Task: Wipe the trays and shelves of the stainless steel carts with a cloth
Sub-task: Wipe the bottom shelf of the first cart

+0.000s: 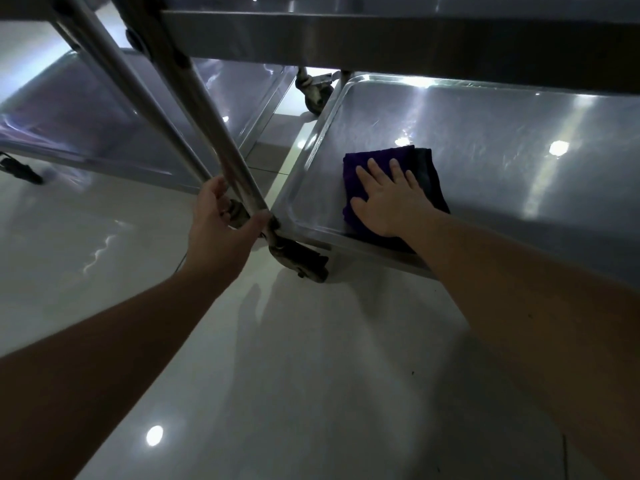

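The cloth [388,188], dark purple and folded into a rough square, lies flat at the near left end of the bottom shelf [519,140], its edges roughly parallel to the shelf's rims. The shelf is shiny steel with a raised rim, its long axis running left to right. The right hand [389,199] presses the cloth, fingers straight and spread, pointing away. The left hand [221,223] has its grip closed round the cart's corner post [221,147], just above the caster [301,261]. A second cart's shelf [104,116] stands to the left on the pale floor [311,375].
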`<state>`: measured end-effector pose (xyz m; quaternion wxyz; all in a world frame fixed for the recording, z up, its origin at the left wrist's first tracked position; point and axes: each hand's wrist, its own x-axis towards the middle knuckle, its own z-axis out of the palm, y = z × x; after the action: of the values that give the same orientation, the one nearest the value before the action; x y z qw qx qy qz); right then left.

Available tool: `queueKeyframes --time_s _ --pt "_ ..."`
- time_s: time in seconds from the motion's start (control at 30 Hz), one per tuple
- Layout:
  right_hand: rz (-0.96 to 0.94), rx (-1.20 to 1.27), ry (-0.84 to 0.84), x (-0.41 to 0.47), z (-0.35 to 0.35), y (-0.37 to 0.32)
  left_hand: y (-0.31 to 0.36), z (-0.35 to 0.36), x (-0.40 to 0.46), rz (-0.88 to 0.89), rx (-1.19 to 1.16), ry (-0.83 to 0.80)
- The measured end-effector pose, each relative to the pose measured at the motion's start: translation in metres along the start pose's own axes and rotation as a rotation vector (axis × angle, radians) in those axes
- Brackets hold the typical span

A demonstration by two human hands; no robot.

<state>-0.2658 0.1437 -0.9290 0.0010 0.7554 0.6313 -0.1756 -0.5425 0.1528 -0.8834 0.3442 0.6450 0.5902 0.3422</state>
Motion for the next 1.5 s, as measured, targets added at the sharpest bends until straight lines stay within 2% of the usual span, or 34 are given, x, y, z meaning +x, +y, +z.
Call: queueKeyframes --time_s 0.27,0.53,0.7,0.83,1.0,1.1,1.2,1.33,1.5 --pt "0.011 0.021 0.018 -0.010 0.000 0.003 0.017 0.001 0.012 0.084 0.067 0.053" --pt "0.367 0.087 0.167 -0.099 0.027 0.024 0.009 0.002 0.013 0.158 0.131 0.017" --pt "0.416 0.094 0.158 -0.094 0.029 0.005 0.007 0.003 0.014 0.177 0.141 0.032" --pt "0.276 0.072 0.115 -0.055 0.028 -0.039 0.008 0.004 0.013 0.168 0.111 0.035" --pt "-0.112 0.030 0.046 -0.005 0.024 -0.103 0.008 0.005 0.011 0.169 0.044 0.032" --pt "-0.322 -0.004 -0.008 0.016 0.019 -0.112 0.004 0.005 0.013 0.151 0.001 0.011" --pt "-0.421 -0.058 -0.040 0.033 0.013 -0.107 0.002 0.004 0.015 0.143 -0.018 0.006" --pt "-0.286 -0.032 -0.009 0.054 0.005 -0.102 0.004 0.003 0.016 0.133 -0.015 0.001" --pt "0.121 0.025 0.013 0.091 -0.027 -0.042 0.004 0.002 0.017 0.132 -0.035 -0.019"
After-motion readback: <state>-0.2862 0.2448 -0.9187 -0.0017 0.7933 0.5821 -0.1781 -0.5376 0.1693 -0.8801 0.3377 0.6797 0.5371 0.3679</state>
